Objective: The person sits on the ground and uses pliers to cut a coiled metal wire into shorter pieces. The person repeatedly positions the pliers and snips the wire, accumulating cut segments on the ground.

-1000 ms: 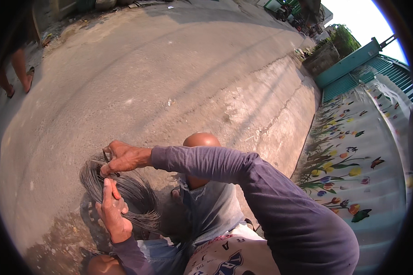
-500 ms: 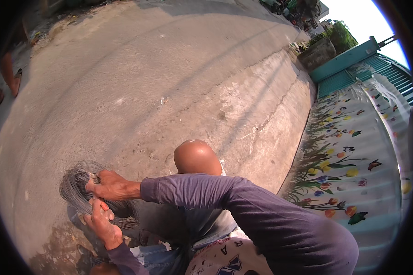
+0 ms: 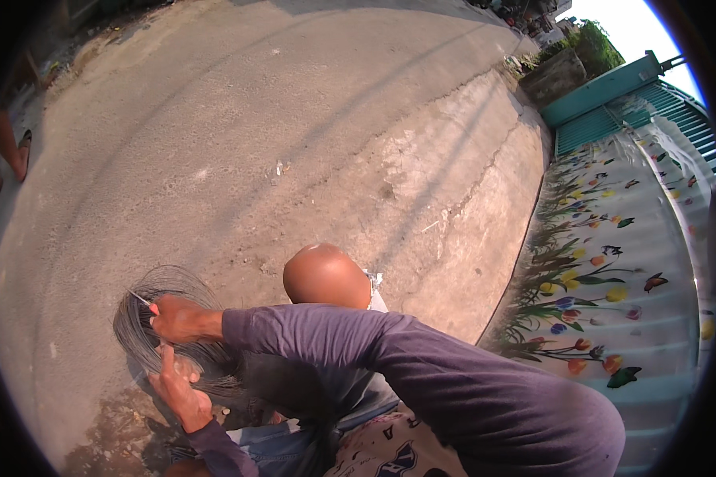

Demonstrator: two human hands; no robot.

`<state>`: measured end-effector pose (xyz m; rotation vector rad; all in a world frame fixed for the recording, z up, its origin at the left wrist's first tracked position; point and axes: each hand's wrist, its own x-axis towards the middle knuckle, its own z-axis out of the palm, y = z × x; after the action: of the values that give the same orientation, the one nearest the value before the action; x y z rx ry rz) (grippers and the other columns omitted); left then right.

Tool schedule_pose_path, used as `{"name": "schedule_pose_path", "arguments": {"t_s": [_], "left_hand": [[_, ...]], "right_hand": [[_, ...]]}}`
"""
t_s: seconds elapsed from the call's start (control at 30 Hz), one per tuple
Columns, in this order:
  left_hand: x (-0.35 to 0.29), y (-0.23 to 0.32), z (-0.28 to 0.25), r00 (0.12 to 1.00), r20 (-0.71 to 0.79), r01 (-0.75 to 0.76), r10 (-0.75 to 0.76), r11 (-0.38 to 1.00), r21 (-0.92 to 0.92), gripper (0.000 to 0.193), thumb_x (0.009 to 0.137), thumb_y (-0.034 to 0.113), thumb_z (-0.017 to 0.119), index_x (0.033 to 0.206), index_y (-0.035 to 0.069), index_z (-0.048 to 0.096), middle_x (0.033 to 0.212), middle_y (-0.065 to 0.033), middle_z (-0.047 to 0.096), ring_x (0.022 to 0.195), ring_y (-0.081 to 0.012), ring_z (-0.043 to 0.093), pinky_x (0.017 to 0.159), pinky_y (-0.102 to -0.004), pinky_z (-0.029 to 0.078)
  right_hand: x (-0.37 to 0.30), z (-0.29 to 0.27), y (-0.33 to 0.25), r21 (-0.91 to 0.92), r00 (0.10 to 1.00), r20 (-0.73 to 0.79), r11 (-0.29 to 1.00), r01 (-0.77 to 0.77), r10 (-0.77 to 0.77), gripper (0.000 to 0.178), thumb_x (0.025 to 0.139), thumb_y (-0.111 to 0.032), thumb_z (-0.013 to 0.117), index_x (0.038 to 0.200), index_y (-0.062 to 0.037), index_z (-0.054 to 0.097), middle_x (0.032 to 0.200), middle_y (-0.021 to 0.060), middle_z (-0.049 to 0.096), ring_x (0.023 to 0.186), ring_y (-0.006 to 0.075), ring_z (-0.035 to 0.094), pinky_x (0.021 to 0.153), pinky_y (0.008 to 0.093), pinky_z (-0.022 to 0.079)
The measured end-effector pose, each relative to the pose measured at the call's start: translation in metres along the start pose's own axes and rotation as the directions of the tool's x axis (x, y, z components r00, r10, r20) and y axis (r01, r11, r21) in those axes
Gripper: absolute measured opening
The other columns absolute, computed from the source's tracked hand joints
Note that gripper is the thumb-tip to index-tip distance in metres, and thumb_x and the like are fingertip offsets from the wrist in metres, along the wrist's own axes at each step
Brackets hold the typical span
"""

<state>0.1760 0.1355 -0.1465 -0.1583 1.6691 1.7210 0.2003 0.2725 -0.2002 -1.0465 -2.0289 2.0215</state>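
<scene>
A loose coil of thin dark wire (image 3: 132,338) lies on the ground at the lower left, with both hands over it. My right hand (image 3: 184,319) reaches across from the right and is closed on a slim metal tool (image 3: 139,297) with a bit of red at my fingers. The tool's pale tip points up and left over the coil; its kind is unclear. Just below, my left hand (image 3: 181,391) has its index finger stretched up to the right hand. Its other fingers are curled, and what they hold, if anything, is hidden.
My bare knee (image 3: 326,276) rises in front of the coil. Beyond stretches rough concrete pavement (image 3: 239,151). A teal gate (image 3: 605,111) with a flower-printed sheet (image 3: 597,294) runs along the right. At the far left stands another person's leg (image 3: 9,147).
My right hand has turned and drawn slightly left and down, and the metal tip now sticks out past it. The orange piece seen between my hands before no longer shows there.
</scene>
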Motion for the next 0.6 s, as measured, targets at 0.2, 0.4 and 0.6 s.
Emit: {"name": "schedule_pose_path", "arguments": {"t_s": [0.2,0.4,0.6], "left_hand": [[-0.021,0.012,0.015,0.998,0.063,0.0,0.003,0.999,-0.046,0.033,0.108,0.036,0.074,0.09,0.012,0.06,0.066,0.0083,0.035,0.053,-0.003,0.034,0.048,-0.0244,0.027],[-0.023,0.027,-0.027,0.991,0.129,0.043,-0.021,0.984,-0.175,0.035,0.111,0.042,0.067,0.089,0.016,0.06,0.064,0.01,0.035,0.051,-0.0034,0.032,0.049,-0.0254,0.029],[-0.04,0.018,-0.047,0.985,0.095,0.155,-0.143,0.978,-0.139,0.031,0.106,0.036,0.073,0.088,0.013,0.061,0.064,0.0087,0.04,0.052,-0.0063,0.038,0.053,-0.0271,0.031]], "right_hand": [[-0.046,-0.063,-0.034,-0.512,0.998,0.049,0.857,0.049,-0.028,0.029,0.095,-0.02,0.067,0.103,0.006,0.077,0.1,0.0328,0.076,0.103,0.0488,0.076,0.088,0.0551,0.058],[-0.048,-0.102,-0.011,-0.777,0.914,0.319,0.621,0.101,0.25,0.029,0.093,-0.018,0.062,0.095,0.0106,0.068,0.078,0.0296,0.068,0.074,0.0416,0.07,0.071,0.0479,0.054],[-0.103,-0.091,-0.045,-0.054,0.969,0.208,0.99,-0.128,0.136,0.039,0.103,-0.033,0.077,0.116,0.0032,0.068,0.086,0.0042,0.066,0.071,0.015,0.064,0.064,0.0314,0.052]]}}
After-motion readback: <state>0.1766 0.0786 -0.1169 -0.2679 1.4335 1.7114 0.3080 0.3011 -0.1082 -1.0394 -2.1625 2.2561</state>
